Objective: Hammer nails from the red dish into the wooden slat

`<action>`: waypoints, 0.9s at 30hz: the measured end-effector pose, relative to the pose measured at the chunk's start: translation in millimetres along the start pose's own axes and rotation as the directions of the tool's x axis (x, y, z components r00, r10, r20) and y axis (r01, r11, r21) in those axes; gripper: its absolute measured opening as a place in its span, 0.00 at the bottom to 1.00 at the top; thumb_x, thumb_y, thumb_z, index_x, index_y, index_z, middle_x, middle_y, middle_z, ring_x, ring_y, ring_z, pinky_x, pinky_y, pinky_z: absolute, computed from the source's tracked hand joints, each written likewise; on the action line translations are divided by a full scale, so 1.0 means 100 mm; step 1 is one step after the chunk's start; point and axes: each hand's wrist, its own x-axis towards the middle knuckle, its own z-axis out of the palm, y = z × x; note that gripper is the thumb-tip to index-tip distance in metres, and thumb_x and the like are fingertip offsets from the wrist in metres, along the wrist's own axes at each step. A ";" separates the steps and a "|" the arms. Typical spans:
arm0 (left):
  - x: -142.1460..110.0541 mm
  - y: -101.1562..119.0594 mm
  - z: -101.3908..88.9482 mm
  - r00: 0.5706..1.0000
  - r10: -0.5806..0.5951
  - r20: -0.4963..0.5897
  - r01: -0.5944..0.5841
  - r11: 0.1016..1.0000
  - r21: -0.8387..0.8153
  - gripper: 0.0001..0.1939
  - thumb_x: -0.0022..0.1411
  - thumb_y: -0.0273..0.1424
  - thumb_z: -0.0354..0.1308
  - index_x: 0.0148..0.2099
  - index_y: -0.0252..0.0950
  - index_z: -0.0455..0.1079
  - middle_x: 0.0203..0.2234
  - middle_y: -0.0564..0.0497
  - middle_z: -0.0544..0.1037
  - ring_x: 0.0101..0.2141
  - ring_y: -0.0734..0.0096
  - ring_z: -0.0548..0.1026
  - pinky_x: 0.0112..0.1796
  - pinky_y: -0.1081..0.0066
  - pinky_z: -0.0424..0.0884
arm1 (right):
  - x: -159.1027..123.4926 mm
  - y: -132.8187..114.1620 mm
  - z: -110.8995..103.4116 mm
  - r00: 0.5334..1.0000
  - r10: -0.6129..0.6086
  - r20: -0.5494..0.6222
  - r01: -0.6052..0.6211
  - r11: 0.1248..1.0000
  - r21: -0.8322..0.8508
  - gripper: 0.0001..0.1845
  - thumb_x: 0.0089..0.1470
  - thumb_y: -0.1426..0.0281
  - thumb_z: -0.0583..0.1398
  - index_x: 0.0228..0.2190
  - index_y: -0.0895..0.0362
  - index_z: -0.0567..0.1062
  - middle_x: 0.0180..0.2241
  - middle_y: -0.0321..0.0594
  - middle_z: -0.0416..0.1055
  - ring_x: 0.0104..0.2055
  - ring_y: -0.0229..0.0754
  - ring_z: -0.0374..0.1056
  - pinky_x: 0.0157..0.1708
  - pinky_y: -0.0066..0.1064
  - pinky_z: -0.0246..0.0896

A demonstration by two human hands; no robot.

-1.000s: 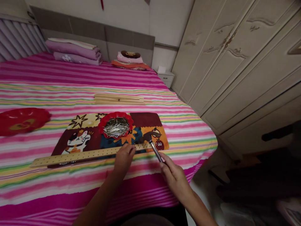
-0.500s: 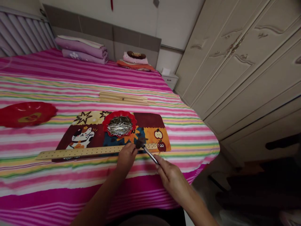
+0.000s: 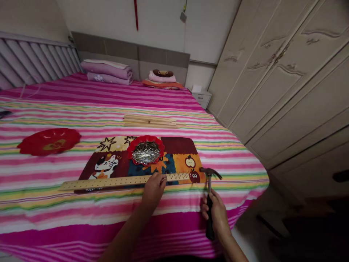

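My right hand (image 3: 217,211) is wrapped round the black handle of a claw hammer (image 3: 209,182), its metal head raised to the right of the wooden strip's end. My left hand (image 3: 154,189) rests at the long wooden strip (image 3: 109,182), fingers pinched on what looks like a nail (image 3: 164,178). Rows of small holes run along the strip to the left; to the right of my fingers several nails stand in it at a slant. Behind the strip a red scalloped bowl (image 3: 130,154) holds a heap of nails (image 3: 145,152). A printed mat (image 3: 178,143) lies under bowl and strip.
Several wooden strips (image 3: 149,122) lie farther back on the striped bedspread (image 3: 103,222). A red plate (image 3: 49,142) is at the left. Folded bedding (image 3: 107,71) sits by the headboard. The bed's edge and a wardrobe (image 3: 272,91) are at the right.
The hammer has moved right and away from my left fingers, its head now upright beyond the strip's end. My left hand stays at the strip. The camera view has shifted.
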 end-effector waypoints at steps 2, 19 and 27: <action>0.04 -0.05 -0.09 1.000 0.008 -0.030 -0.009 1.000 -0.006 0.08 0.58 0.30 0.50 0.34 0.38 0.71 0.28 0.51 0.74 0.30 0.72 0.71 0.34 0.73 0.67 | 0.06 0.09 -0.04 1.000 0.024 -0.001 -0.024 0.999 0.031 0.19 0.40 0.58 0.63 0.32 0.53 0.64 0.16 0.23 0.61 0.11 0.28 0.51 0.05 0.17 0.46; 1.05 -0.09 -0.62 0.938 -0.319 0.132 0.178 0.774 0.608 0.12 0.57 0.30 0.48 0.36 0.36 0.74 0.35 0.44 0.75 0.35 0.62 0.73 0.31 0.69 0.64 | 0.11 0.18 -0.09 0.999 0.036 -0.006 -0.036 0.998 0.051 0.22 0.42 0.57 0.62 0.37 0.52 0.63 0.17 0.23 0.61 0.11 0.28 0.52 0.05 0.16 0.45; 1.00 -0.21 -0.74 0.975 -0.222 0.018 0.197 0.896 0.397 0.10 0.56 0.32 0.50 0.34 0.37 0.73 0.34 0.48 0.76 0.35 0.67 0.72 0.37 0.72 0.64 | 0.12 0.19 -0.10 1.000 0.026 -0.006 -0.025 0.998 0.060 0.24 0.42 0.58 0.62 0.41 0.52 0.63 0.17 0.23 0.62 0.11 0.28 0.52 0.05 0.17 0.46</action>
